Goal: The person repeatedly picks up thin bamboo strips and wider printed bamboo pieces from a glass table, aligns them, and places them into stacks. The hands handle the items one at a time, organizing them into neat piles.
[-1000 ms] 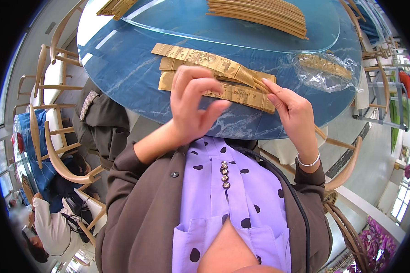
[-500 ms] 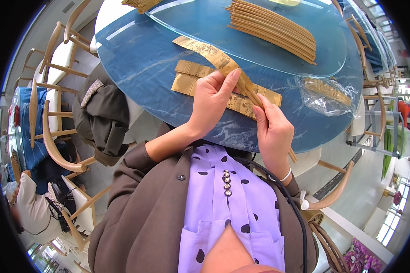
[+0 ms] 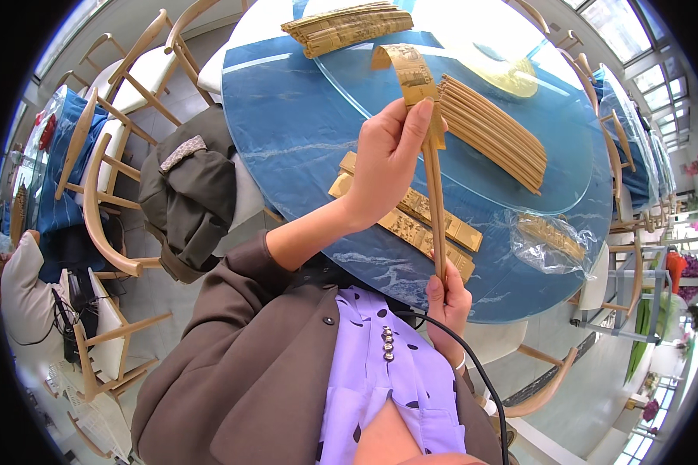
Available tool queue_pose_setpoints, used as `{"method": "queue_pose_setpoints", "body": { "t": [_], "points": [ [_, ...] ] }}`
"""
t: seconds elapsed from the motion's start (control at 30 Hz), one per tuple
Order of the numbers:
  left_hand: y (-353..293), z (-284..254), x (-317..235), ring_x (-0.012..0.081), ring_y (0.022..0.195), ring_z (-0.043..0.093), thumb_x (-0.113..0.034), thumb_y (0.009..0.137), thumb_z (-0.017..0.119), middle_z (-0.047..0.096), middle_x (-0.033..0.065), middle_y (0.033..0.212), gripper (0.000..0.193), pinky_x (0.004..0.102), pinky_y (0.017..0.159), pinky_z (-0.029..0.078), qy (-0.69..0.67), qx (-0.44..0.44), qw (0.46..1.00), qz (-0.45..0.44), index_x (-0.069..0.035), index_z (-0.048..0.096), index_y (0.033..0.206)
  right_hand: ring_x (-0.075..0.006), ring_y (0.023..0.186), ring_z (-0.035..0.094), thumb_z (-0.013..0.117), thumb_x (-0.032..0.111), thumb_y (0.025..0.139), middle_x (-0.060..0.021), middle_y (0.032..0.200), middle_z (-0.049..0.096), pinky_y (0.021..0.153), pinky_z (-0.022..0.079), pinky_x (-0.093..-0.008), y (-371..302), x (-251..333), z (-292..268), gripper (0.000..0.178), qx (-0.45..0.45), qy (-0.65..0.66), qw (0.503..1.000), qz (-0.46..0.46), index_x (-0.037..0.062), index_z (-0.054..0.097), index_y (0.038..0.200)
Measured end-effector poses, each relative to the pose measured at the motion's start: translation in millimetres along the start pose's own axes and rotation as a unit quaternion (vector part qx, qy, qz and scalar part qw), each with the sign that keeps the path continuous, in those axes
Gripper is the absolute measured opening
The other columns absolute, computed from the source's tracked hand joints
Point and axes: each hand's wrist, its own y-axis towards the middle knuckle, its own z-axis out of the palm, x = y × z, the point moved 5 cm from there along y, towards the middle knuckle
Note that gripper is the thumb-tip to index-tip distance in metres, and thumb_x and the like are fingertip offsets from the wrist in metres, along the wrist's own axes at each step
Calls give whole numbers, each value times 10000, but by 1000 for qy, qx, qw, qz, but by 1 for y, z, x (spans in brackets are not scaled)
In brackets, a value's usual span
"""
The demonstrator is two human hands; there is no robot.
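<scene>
My left hand (image 3: 384,167) pinches a curved gold paper chopstick sleeve (image 3: 412,74) between thumb and fingers, above the table. A pair of light wooden chopsticks (image 3: 436,201) runs down from the sleeve's lower end, their upper tips hidden behind the paper and my fingers. Near the table's front edge, my right hand (image 3: 448,306) is closed around the chopsticks' lower ends. Beneath them, rows of flat gold sleeves (image 3: 461,231) lie on the blue table, partly covered by my left hand and the chopsticks.
On the glass turntable (image 3: 578,182) rests a bundle of bare chopsticks (image 3: 492,136), with a pile of gold sleeves (image 3: 353,29) at the far left. A clear plastic bag (image 3: 554,242) of gold sleeves lies at right. Wooden chairs (image 3: 105,225) and a dark coat (image 3: 190,182) stand left.
My left hand has moved up and away with the sleeve, and my right hand has slid toward me to the chopsticks' lower ends. The chopsticks now point nearly straight away. The view has shifted.
</scene>
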Motion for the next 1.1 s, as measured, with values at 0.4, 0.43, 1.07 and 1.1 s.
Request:
{"method": "queue_pose_setpoints", "body": {
  "t": [0.4,0.43,1.07,1.1],
  "points": [
    [-19,-14,61,71,612,428,-394,1082,464,490,15,637,510,267,549,363,64,-11,993,-103,13,610,810,-165,566,514,585,116,1012,-137,713,585,562,441,-294,-3,8,-7,424,-42,-116,992,-2,5,532,1418],
    [-22,-12,62,81,620,439,-393,1081,465,491,24,641,512,274,561,378,88,-12,991,-99,20,600,812,-172,561,513,584,113,1012,-139,705,580,561,442,-296,-2,10,-8,426,-41,-130,991,0,15,531,1424],
    [-29,1,39,50,512,452,-346,1105,398,466,-20,610,410,240,479,376,93,-2,993,-68,-47,614,924,-226,592,592,574,54,999,-189,772,622,605,489,-286,6,13,8,460,-11,-132,991,-35,3,494,1449],
    [-31,0,46,49,509,447,-341,1103,404,461,-22,608,404,242,476,374,105,1,993,-49,-46,616,926,-229,594,598,576,57,1000,-194,778,626,604,491,-287,8,14,10,460,-10,-132,991,-35,1,493,1449]
  ]
}}
